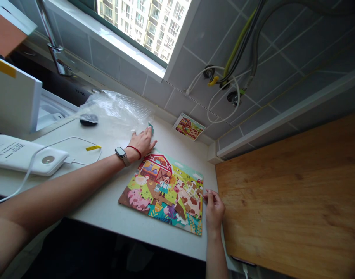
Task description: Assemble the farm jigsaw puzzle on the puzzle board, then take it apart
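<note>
A colourful farm jigsaw puzzle [165, 190] lies on the white counter [107, 205]. My left hand [142, 141], with a watch and a red cord at the wrist, reaches past the puzzle's far corner and pinches a small green puzzle piece [151, 128] beside a crumpled clear plastic bag [116, 106]. My right hand [213, 207] rests at the puzzle's right edge with its fingers curled against the board's rim.
A reference picture card [189, 126] leans on the tiled wall. A white power bank [23, 155] with a cable, a yellow tag [93, 147] and a dark round object [88, 119] lie at left. A wooden board [293, 201] fills the right. Hoses hang on the wall.
</note>
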A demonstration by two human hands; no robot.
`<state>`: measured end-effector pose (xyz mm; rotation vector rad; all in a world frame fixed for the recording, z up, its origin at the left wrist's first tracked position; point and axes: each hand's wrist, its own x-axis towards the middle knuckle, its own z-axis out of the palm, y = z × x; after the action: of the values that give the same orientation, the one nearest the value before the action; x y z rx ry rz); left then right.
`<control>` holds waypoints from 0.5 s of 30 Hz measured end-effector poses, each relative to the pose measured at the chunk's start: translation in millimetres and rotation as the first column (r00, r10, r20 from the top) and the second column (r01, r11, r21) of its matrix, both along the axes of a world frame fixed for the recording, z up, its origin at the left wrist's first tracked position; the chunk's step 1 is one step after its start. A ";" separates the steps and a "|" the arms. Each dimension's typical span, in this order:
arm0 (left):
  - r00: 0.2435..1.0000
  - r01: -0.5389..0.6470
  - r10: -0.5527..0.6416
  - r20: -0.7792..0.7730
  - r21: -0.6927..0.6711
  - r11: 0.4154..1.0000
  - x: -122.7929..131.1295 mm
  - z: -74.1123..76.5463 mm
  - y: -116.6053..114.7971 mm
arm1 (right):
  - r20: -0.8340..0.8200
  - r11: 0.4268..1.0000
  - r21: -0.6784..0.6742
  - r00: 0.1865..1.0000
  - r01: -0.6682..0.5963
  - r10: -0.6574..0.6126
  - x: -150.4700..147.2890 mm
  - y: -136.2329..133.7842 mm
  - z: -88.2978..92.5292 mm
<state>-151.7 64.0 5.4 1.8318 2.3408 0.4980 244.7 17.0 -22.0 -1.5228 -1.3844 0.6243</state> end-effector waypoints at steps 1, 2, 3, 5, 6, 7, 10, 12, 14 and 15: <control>1.000 -0.016 0.016 0.004 -0.004 1.000 -0.1 -1.4 0.2 | 0.001 1.000 0.000 1.000 0.001 -0.001 0.0 0.0 0.0; 1.000 -0.024 0.024 0.006 -0.008 1.000 -0.3 -3.1 0.4 | 0.001 1.000 0.001 1.000 0.002 -0.002 0.1 0.0 -0.1; 1.000 -0.024 0.024 0.006 -0.010 1.000 -0.5 -4.9 0.5 | 0.002 1.000 0.002 1.000 0.003 -0.003 0.1 0.0 -0.1; 1.000 0.002 -0.002 -0.001 -0.004 1.000 -0.9 -8.6 0.7 | 0.003 1.000 0.002 1.000 0.004 -0.004 0.1 0.1 -0.1; 1.000 0.020 -0.020 -0.007 0.004 1.000 -1.1 -10.3 0.9 | 0.004 1.000 0.001 1.000 0.004 -0.004 0.0 0.2 0.0; 0.999 0.045 -0.045 -0.017 0.013 0.999 -1.3 -11.8 1.1 | 0.004 1.000 0.000 1.000 0.004 -0.004 0.0 0.2 0.1; 0.986 0.163 -0.162 -0.036 0.021 0.986 -2.1 -15.6 2.4 | 0.004 1.000 -0.005 1.000 0.005 -0.005 -0.2 0.2 0.7; 0.978 0.208 -0.207 -0.015 0.002 0.978 -2.9 -18.1 3.9 | 0.002 1.000 -0.005 1.000 0.006 -0.006 -0.3 0.0 0.8; 0.981 0.193 -0.192 0.014 -0.027 0.981 -3.7 -20.3 5.1 | 0.002 1.000 -0.005 1.000 0.007 -0.007 -0.2 -0.2 0.7; 0.984 0.178 -0.177 0.020 -0.040 0.983 -4.0 -21.3 5.5 | 0.002 1.000 -0.005 1.000 0.007 -0.007 -0.1 -0.2 0.6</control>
<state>-155.7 69.5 -15.9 1.9853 2.1337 0.4360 244.6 16.8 -21.4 -1.5317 -1.3789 0.6221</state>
